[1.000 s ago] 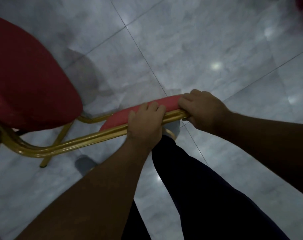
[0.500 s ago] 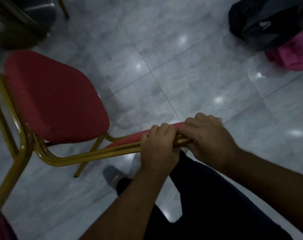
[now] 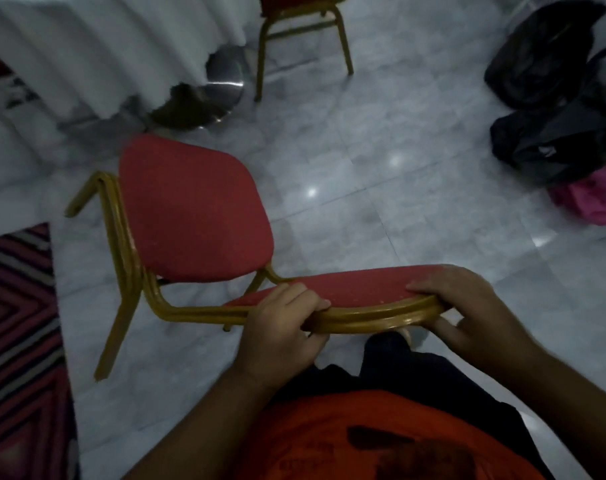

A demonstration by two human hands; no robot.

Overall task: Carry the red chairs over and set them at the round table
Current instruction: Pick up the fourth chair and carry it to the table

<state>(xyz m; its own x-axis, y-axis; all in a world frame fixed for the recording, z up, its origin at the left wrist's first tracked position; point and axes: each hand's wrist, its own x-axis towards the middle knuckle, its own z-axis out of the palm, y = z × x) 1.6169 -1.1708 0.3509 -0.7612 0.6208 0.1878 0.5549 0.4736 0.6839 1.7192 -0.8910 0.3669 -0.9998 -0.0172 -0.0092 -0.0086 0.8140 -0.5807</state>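
A red chair with a gold metal frame stands in front of me, its seat towards the table. Both my hands grip the top of its red backrest: my left hand wraps the gold rail at the left, my right hand holds the right end. The round table, draped in a white cloth down to its shiny metal base, is at the upper left. A second red chair stands at the table at the top, only its legs and seat edge showing.
Black bags and a pink cloth lie on the grey marble floor at the right. A striped red rug covers the floor at the left. My orange shirt and dark trousers fill the bottom of the view.
The view has lifted, so the table, the second chair and the rug have come into sight. The chair in my hands now sits nearer the table. Both grips are unchanged.
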